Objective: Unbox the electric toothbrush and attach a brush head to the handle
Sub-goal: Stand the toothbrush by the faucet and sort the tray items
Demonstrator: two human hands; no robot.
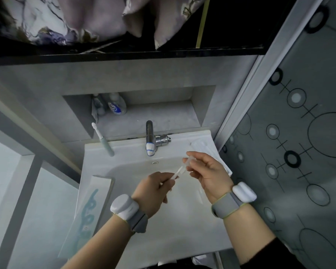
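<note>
Over the white sink basin (pixel 182 220), my left hand (pixel 153 191) pinches a white brush head (pixel 177 172) by its stem, bristles pointing up and right. My right hand (pixel 208 173) holds a small clear cap (pixel 188 161) just off the bristle end. A pale green toothbrush handle with a white head fitted (pixel 104 140) leans on the sink's back left corner. The long white toothbrush box (pixel 89 212) with a teal print lies along the sink's left rim. A white plastic tray (pixel 209 152) rests on the right rim, partly hidden by my right hand.
A chrome tap (pixel 150 138) stands at the back centre of the sink. A wall niche behind holds a toothpaste tube (pixel 97 105) and a bottle (pixel 117 105). A patterned glass panel (pixel 299 133) closes off the right side. Cloth hangs overhead.
</note>
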